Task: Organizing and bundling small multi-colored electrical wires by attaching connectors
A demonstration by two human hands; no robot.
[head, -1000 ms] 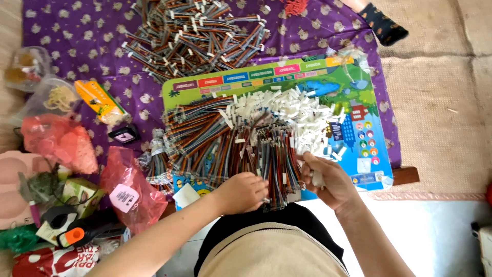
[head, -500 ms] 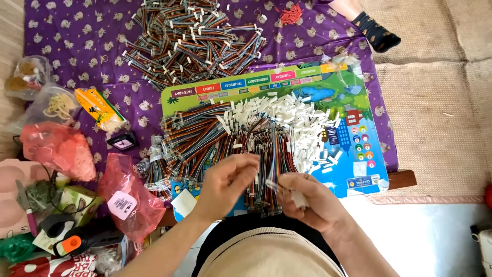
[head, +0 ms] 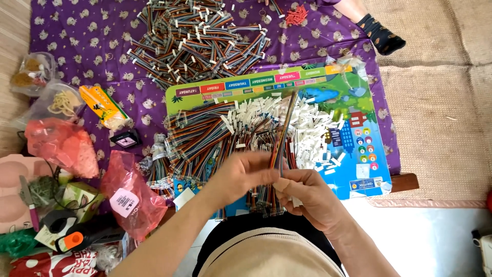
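You see: orange-yellow packet (head: 104, 106) upper left | red bag with pink label (head: 124, 202) lower left | colourful chart board (head: 353, 128) centre-right

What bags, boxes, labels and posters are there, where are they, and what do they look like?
Poster board: under the wire pile, rectangular, green and blue, coloured tabs on top.
Red bag: left of the left hand, crumpled, pink round label.
Orange packet: on the purple cloth, long, orange and yellow.
Small box: bottom left, green and white.
Clear bags: far left, yellowish contents.
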